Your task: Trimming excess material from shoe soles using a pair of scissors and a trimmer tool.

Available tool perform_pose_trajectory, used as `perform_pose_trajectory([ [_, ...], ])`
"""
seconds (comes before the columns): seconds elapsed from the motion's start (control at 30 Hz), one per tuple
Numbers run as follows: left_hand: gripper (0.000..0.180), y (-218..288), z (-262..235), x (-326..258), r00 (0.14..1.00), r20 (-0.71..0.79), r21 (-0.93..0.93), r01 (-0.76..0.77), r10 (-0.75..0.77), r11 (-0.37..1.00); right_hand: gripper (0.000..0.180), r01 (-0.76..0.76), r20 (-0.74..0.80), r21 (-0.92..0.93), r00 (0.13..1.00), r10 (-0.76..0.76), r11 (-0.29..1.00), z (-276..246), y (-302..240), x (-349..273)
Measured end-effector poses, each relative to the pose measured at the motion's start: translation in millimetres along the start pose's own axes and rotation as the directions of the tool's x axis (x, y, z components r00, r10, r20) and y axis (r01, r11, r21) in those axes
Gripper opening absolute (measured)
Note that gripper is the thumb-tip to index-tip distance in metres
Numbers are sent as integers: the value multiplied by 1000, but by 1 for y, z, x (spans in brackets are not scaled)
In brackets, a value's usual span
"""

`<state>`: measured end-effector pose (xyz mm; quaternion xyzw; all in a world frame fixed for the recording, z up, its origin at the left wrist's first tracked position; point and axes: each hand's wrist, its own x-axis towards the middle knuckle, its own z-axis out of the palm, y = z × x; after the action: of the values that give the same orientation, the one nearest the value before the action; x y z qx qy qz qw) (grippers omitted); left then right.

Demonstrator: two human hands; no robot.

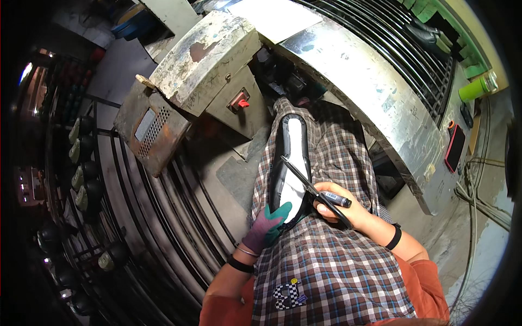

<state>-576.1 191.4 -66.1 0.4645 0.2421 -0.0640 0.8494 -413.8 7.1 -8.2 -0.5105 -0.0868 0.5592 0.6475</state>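
Shoe (292,188) — labelled marker (335,199) just beside

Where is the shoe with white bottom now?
In the head view, the shoe lies just right of centre on the checked apron, its near end held by the gloved left hand, the right hand at its right.
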Motion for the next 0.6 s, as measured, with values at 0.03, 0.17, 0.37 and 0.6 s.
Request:
perform_pose_trajectory([
  [0.03,54,1,0,-1,999,6,-104,43,-42,994,46,11,9,37,1000,-11,999,-1,3,0],
  [0.17,55,-2,-1,-2,999,-5,-146,39,-40,988,46,18,9,35,1000,-19,999,-1,-1,-5],
  [0.37,56,-3,-7,-7,997,-3,-71,73,-74,995,44,311,110,-726,933,-344,613,-10,-23,-15],
  [0.6,56,17,-1,-13,989,49,-115,142,-138,983,60,208,273,-949,918,-286,-238,-24,-44,-31],
])
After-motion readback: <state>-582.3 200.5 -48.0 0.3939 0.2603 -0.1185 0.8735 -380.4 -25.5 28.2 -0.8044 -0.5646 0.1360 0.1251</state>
